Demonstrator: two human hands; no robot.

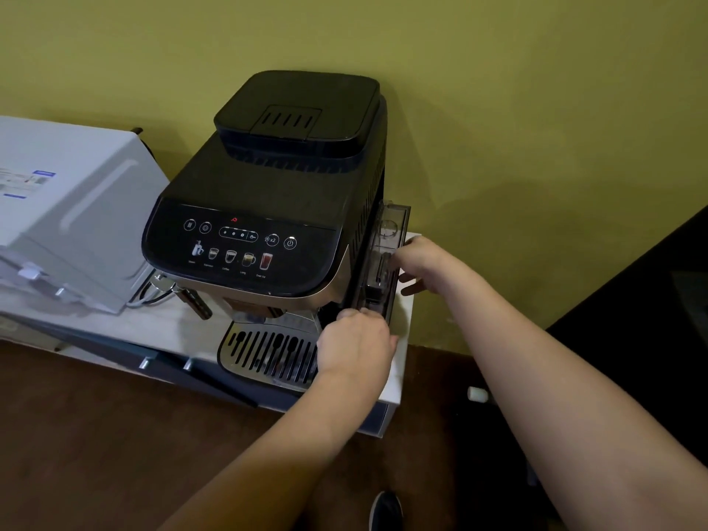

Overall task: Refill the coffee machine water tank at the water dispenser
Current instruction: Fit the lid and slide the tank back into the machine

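Note:
A black coffee machine (268, 208) stands on a low white cabinet (402, 362) against an olive wall. Its clear, dark-framed water tank (387, 239) sits at the machine's right side, tilted slightly outward. My left hand (354, 344) grips the tank's lower front corner, just right of the drip tray (264, 354). My right hand (425, 262) holds the tank's outer right side about halfway up, fingers curled around its edge. No water dispenser is in view.
A white microwave (69, 216) stands left of the machine, with a cable between them. The steam wand (191, 297) juts from the machine's front left. A dark piece of furniture (651, 320) is at the right. A shoe (385, 509) rests on the brown floor.

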